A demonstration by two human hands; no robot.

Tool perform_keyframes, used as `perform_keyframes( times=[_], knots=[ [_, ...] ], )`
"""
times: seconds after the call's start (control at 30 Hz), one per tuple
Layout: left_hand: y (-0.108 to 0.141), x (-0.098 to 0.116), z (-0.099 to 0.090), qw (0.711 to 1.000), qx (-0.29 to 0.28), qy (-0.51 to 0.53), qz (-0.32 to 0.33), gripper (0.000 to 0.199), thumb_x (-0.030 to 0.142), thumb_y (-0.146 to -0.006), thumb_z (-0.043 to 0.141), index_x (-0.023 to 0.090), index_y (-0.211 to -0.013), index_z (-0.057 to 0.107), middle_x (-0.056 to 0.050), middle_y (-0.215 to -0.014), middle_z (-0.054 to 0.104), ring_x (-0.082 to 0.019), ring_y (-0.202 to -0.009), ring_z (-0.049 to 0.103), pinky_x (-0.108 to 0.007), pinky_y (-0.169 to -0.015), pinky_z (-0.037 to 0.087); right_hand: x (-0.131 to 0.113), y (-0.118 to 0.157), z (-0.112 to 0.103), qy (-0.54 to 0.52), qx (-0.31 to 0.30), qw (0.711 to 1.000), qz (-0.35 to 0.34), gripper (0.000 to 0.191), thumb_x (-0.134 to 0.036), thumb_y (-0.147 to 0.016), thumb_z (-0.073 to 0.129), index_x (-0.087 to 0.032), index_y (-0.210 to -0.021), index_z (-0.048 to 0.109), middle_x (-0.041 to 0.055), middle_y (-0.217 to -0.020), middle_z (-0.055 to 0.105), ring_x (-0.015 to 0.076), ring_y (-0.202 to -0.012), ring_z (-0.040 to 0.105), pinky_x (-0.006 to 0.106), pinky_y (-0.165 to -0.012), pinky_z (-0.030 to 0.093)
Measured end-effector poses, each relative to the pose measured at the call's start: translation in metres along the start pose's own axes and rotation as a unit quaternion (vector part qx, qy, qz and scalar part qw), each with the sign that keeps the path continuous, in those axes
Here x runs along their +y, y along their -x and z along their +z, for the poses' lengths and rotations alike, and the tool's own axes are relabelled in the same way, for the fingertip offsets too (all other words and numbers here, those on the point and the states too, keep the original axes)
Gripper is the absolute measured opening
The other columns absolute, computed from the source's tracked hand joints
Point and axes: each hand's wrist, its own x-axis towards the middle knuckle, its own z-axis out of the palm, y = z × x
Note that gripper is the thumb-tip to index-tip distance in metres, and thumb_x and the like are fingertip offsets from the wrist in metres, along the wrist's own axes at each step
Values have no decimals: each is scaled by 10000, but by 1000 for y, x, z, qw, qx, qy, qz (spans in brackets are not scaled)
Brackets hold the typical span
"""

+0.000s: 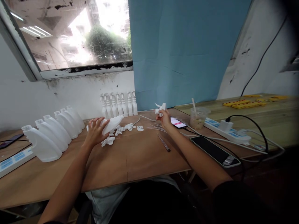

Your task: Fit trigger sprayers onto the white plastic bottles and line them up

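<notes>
My left hand (93, 132) grips a white plastic bottle (113, 124), which is tipped over sideways above the table. In the fingers of my right hand (165, 119) is a white trigger spray head (161, 107), raised over the far part of the table. Loose white spray heads (108, 141) lie in a pile beside and under the bottle. A few small white rings (140, 128) rest to the right of that pile. Between my arms lies a slim tool with a narrow tip (163, 143); its exact kind is unclear.
Several open-necked white bottles (44, 144) stand in a row at left. Bottles with spray heads (118, 104) line the wall. To the right are thin white tubes (156, 127), a lit phone (178, 122), a dark phone (215, 151), a plastic cup (197, 119) and a power strip (226, 132) with cables.
</notes>
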Motion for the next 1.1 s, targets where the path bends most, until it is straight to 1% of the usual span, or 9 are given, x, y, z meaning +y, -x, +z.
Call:
perform_keyframes(
  times=[0.13, 0.33, 0.47, 0.63, 0.7, 0.8, 0.97, 1.1],
  knots=[
    [3, -4, -2, 1000, 21, 9, -8, 630, 392, -833, 585, 232, -1411, 392, -153, -1408, 397, -354, -1286, 325, -533, -1048, 230, 1, -2, -4, 21, 14, 1000, -4, 203, -280, -593, 571, -215, -766, 485, -66, -623, 644, 58, -309, 439, 187, -300, 357],
    [3, -5, -1, 1000, 15, 20, -3, 637, 405, -839, 578, 236, -1420, 377, -149, -1416, 392, -358, -1287, 323, -531, -1044, 230, 0, -9, -11, 34, 27, 999, -3, 222, -304, -587, 557, -218, -777, 480, -73, -592, 624, 62, -306, 435, 186, -295, 356],
    [2, 0, -4, 1000, 8, 19, 4, 636, 391, -840, 572, 228, -1423, 375, -148, -1428, 379, -359, -1292, 317, -533, -1050, 223, 4, -5, -10, 42, 12, 999, 6, 211, -295, -593, 560, -215, -773, 483, -65, -599, 631, 64, -304, 431, 191, -293, 354],
    [-1, 7, -6, 999, 3, 18, 35, 638, 410, -847, 569, 222, -1424, 376, -143, -1429, 380, -361, -1293, 319, -527, -1048, 229, 8, 6, 0, 49, -26, 998, 15, 193, -275, -600, 583, -205, -760, 502, -45, -636, 658, 64, -320, 439, 193, -302, 361],
    [-2, 9, -5, 999, 6, 19, 42, 633, 410, -850, 568, 225, -1424, 378, -137, -1434, 376, -361, -1293, 320, -522, -1050, 230, 6, 7, 2, 46, -30, 998, 13, 193, -277, -605, 580, -203, -770, 513, -40, -643, 665, 68, -326, 446, 197, -306, 370],
    [-1, 7, -4, 999, 8, 17, 40, 626, 398, -847, 572, 226, -1419, 385, -139, -1433, 378, -360, -1291, 323, -524, -1050, 228, 2, 3, -1, 40, -4, 999, 1, 196, -280, -603, 563, -210, -776, 504, -49, -624, 655, 68, -317, 440, 195, -298, 363],
    [2, 2, -4, 1000, 10, 12, 27, 635, 378, -831, 585, 216, -1414, 389, -149, -1420, 390, -361, -1288, 324, -528, -1054, 223, -2, -8, -14, 38, 59, 997, -17, 165, -289, -601, 553, -222, -719, 459, -61, -559, 621, 65, -295, 424, 189, -282, 333],
    [1, 2, -5, 1000, 11, 16, 22, 637, 377, -838, 578, 226, -1422, 375, -152, -1425, 382, -363, -1292, 321, -533, -1053, 219, -2, -10, -16, 45, 71, 996, -18, 165, -290, -610, 568, -219, -717, 464, -50, -563, 637, 60, -283, 414, 184, -269, 307]
  ],
)
